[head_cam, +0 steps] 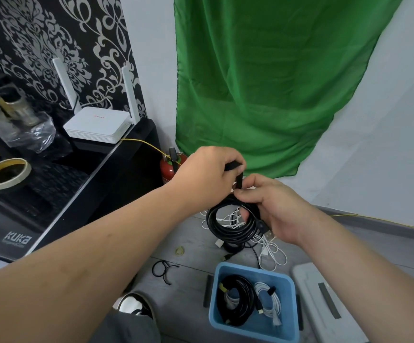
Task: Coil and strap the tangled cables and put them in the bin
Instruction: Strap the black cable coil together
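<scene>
Black coil: a wound black cable held in the air between both hands, above the grey floor and beyond the bin.
Strap: a black band rising from the top of the coil into the left fingers; whether it is fastened cannot be told.
Left hand: fingers curled, pinching the upper end of the strap, which folds over at the fingertips.
Right hand: closed round the right side of the coil, thumb pressed at the foot of the strap, one finger hooked through the ring.
White cables: a loose tangle on the floor under and behind the coil, outside the bin.
Bin: blue, rectangular, on the floor near the person, below the right hand.
Bin contents: a coiled black cable on the left and a coiled white cable on the right, the white one bound by a dark band.
Spare strips: one black strip lies just left of the bin; another lies on a grey lid to its right.
Floor, left: a thin black wire loop and the toe of a shoe.
Cabinet: glossy black, carrying a white router and a tape roll.
Wall: a green cloth hangs there, with a red extinguisher at its lower left.
</scene>
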Demonstrator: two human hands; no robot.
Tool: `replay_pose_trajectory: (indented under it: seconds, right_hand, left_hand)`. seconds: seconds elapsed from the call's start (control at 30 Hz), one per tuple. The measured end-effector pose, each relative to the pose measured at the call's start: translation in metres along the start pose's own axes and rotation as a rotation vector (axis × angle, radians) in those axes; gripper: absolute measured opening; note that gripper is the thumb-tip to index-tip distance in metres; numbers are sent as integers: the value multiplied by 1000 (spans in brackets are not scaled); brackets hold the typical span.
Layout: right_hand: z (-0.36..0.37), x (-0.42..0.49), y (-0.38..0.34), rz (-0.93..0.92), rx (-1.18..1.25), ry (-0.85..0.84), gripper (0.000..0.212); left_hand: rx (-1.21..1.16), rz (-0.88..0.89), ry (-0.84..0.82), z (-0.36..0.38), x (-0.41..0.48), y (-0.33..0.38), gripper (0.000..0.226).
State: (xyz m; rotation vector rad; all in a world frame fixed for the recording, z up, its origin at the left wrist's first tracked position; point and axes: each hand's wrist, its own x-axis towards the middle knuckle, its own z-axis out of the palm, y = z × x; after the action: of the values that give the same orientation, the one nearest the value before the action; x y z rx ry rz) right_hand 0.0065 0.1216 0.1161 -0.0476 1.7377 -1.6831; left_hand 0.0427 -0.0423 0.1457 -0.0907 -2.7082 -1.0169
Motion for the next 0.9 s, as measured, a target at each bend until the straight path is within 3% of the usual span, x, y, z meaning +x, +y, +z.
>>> replay_pose_trajectory:
  seconds: [0.2,0.33,0.53,0.7,0.9]
  right_hand:
    - [7,-2,5,-204,-215,122,7]
    - [8,5,6,-231,-180,241,7]
    - [8,12,7,-219,-51,386,8]
    - [13,15,5,-216,53,367,6]
    - [17,14,7,-200,-5,286,7]
  left_hand:
    - [-2,19,-5,-4,-8,0,11]
    - [-45,46,34,-6,-10,-5,10]
    - [-30,207,-55,5,-10,-11,15]
    - [64,260,-13,3,-8,-14,12]
    - [73,158,-26,1,-8,-16,43]
